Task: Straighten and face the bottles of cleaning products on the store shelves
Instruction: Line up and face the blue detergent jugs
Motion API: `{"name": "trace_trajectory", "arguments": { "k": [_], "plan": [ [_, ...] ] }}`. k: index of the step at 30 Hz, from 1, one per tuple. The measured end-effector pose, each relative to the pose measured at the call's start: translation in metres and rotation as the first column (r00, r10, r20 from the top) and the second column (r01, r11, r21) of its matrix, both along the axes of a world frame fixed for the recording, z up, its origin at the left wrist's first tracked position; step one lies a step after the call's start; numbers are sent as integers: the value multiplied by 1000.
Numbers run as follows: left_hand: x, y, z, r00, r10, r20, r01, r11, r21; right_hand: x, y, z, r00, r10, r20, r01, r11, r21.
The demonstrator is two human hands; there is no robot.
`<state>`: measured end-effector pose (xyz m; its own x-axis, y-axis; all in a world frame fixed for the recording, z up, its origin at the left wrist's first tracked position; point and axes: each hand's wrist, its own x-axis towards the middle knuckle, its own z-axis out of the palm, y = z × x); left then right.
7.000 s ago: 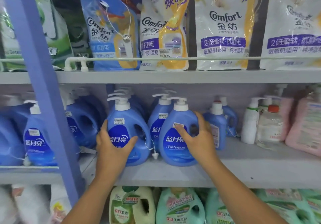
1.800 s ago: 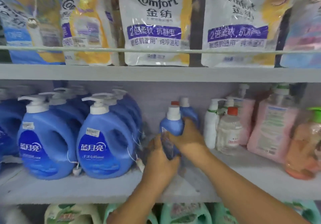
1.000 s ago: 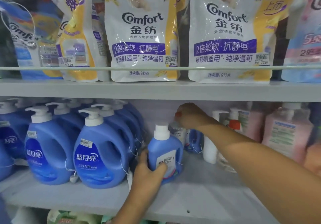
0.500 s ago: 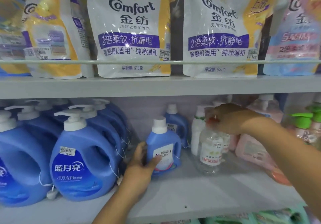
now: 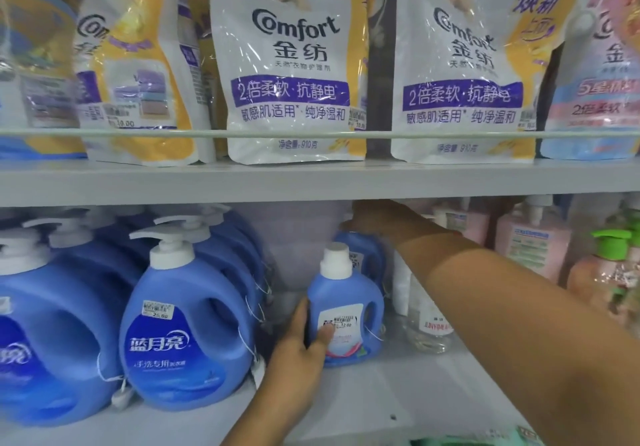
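Nearest, at about 6 o'clock in the view, the left hand [image 5: 300,359] grips the small blue bottle [image 5: 346,310], palm against its left side and thumb pressed across the white label on its front. The bottle stands upright on the middle shelf [image 5: 398,407], near the front edge, with its moulded handle turned toward 3 o'clock and its white screw cap on top.

It looks like rigid plastic, full and so fairly weighty for its size, with smooth sides that could slip. The body just below the shoulder or the handle loop looks the surest hold; turning it from the base should bring the label square without tipping.

At 9 o'clock from it, just beside the wrist, stand the large pump bottles [image 5: 187,335] in a row running back. These would be heavier, and their pump heads are a poor place to lift from; the handle cut-out serves better.

Further in, toward 1 o'clock, the right hand [image 5: 375,219] reaches under the upper shelf and rests over the top of a second small blue bottle [image 5: 363,255] behind the first. Whether its fingers are closed round the cap I cannot tell, since shadow hides them.

Beyond, at 3 o'clock, stand a clear bottle [image 5: 431,328] and pink pump bottles [image 5: 533,248]. Above hang the Comfort pouches [image 5: 294,65].
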<state>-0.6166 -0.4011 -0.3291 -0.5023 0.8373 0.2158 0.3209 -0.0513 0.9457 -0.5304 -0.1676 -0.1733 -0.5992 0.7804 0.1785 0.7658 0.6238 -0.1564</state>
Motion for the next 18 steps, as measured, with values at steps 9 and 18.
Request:
{"name": "trace_trajectory", "arguments": {
  "k": [9,18],
  "plan": [
    [-3,-4,4,1000,-26,16,25,998,51,2,-4,8,991,128,-32,-129,991,-28],
    [2,-7,8,994,-92,62,86,992,92,12,-53,23,951,308,18,-306,950,-64]
  ]
}}
